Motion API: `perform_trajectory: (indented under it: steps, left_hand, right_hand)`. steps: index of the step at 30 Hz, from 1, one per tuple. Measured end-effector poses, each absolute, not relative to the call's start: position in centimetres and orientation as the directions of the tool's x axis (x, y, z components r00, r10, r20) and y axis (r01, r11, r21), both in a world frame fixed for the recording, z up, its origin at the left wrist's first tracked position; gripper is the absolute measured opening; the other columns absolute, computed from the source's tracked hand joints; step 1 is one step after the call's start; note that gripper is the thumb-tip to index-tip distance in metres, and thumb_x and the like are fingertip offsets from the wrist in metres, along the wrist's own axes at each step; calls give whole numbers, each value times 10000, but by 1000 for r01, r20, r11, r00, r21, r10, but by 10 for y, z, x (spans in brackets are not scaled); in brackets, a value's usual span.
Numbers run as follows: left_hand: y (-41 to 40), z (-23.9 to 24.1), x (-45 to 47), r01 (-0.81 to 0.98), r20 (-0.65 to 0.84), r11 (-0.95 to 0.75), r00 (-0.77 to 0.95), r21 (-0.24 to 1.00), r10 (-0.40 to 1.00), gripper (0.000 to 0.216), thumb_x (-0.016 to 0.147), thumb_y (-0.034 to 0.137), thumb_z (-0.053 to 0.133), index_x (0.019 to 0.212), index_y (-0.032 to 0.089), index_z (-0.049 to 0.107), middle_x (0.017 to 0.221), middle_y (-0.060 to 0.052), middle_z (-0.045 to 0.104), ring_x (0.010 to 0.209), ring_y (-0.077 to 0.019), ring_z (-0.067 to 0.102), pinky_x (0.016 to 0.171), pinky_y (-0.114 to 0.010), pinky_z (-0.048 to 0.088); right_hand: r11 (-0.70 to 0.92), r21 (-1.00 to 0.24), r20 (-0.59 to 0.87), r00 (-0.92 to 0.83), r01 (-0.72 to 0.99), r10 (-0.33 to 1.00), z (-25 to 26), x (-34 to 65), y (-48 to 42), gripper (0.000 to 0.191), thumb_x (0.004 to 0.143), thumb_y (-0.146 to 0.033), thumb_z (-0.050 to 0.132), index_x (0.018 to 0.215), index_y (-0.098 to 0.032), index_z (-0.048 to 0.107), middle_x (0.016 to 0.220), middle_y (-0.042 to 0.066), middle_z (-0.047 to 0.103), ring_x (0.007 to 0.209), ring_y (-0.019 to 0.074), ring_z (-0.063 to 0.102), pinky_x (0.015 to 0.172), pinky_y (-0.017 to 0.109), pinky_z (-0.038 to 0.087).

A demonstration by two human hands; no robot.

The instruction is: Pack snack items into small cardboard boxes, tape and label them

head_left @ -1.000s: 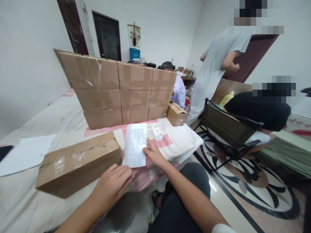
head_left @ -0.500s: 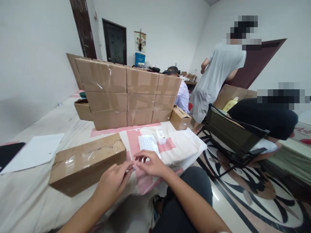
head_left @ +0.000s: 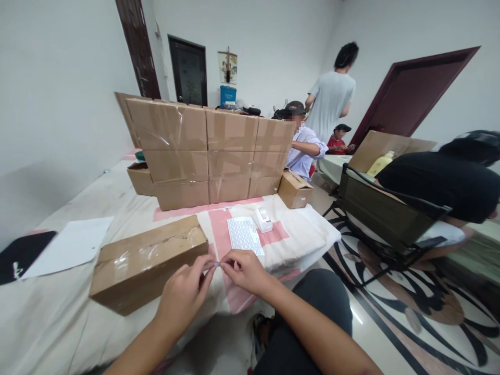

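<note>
In the head view my left hand (head_left: 185, 286) pinches a tiny pale-blue piece (head_left: 216, 264) between thumb and fingertips. It is too small to name. My right hand (head_left: 245, 271) meets it from the other side, its thumb and index finger closed together at the piece. Just beyond my right hand lies a white sheet (head_left: 245, 235) printed with rows of blue-outlined shapes. A small white dispenser-like object (head_left: 263, 220) stands at the sheet's far right corner. Left of my hands is a long closed cardboard box (head_left: 148, 260).
A wall of taped cardboard boxes (head_left: 209, 153) stands across the cloth-covered table (head_left: 78, 192). A smaller carton (head_left: 296, 190) sits at its right end. White paper (head_left: 70, 247) and a black flat item (head_left: 23, 255) lie left. A folding chair (head_left: 390, 229) and several people are beyond.
My right hand's fingers, spread before, have closed together at the small piece in my left hand. The view has shifted slightly, and the standing person has moved farther away.
</note>
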State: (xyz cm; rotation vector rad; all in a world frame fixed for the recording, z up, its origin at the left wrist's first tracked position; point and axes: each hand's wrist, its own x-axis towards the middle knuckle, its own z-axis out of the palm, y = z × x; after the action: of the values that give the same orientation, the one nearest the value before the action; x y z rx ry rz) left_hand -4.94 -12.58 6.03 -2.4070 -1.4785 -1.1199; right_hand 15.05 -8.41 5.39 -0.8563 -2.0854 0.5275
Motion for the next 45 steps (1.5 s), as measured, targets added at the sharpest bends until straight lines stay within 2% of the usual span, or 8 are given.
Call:
perform_trajectory:
  steps: [13,17,27,30,33,37,40,45]
  left_hand:
    - [-131,67,-47,795,703,-544,224,269,675,152,1015,379,523,1096,257,566,900,53,789,618,-134,686,645,-266,496]
    - [-131,67,-48,773,699,-563,229,292,678,143,1020,360,515,1100,259,575,938,42,792,728,-153,735,676,-263,517]
    - [-131,62,-49,708,629,-540,173,456,758,178,1014,368,527,1159,272,560,1038,29,791,862,-157,767,716,-244,567]
    - [-128,71,-57,764,678,-536,180,360,713,221,995,344,548,1204,276,566,1118,-2,775,897,-188,748,803,-309,572]
    - [-119,92,-78,894,715,-400,144,203,684,319,960,424,572,1230,254,592,1378,-95,657,1197,-337,639,1029,-531,494]
    - [-97,115,-125,990,468,-36,-33,138,883,618,979,616,423,1430,203,505,1625,-169,375,1443,-504,356,1048,-758,354]
    - [-85,118,-164,979,166,-149,125,139,978,679,1015,641,311,1498,185,452,1593,-171,428,1467,-424,376,1114,-707,312]
    - [-78,119,-196,930,134,-322,301,178,944,757,980,693,346,1528,177,431,1601,-110,422,1479,-402,365,1186,-582,229]
  right_hand:
    - [677,-637,497,-475,368,726,60,148,-93,75,898,-272,581,904,-197,576,747,-13,605,643,107,570,636,212,439]
    - [590,-705,440,-409,395,799,53,146,-91,310,879,-327,644,1150,-192,581,698,-52,569,549,87,484,560,200,379]
    - [692,-656,577,-392,299,716,61,145,-96,150,903,-282,558,837,-181,648,654,-12,571,530,87,454,545,216,384]
    - [699,-652,584,-393,294,710,64,148,-96,127,884,-252,546,778,-190,580,644,-23,530,530,84,430,544,220,369]
    - [679,-668,569,-379,304,729,64,152,-92,144,897,-258,533,769,-195,556,629,-32,493,541,86,423,552,224,357]
    - [627,-712,498,-402,317,768,60,157,-84,194,923,-327,535,789,-194,578,648,-18,531,564,94,444,564,229,372]
    - [593,-753,449,-437,285,780,54,157,-79,261,937,-405,547,793,-190,586,684,6,579,594,108,474,582,241,391]
    - [607,-773,423,-562,186,711,36,145,-70,256,946,-416,596,809,-200,598,726,13,593,621,114,487,602,254,385]
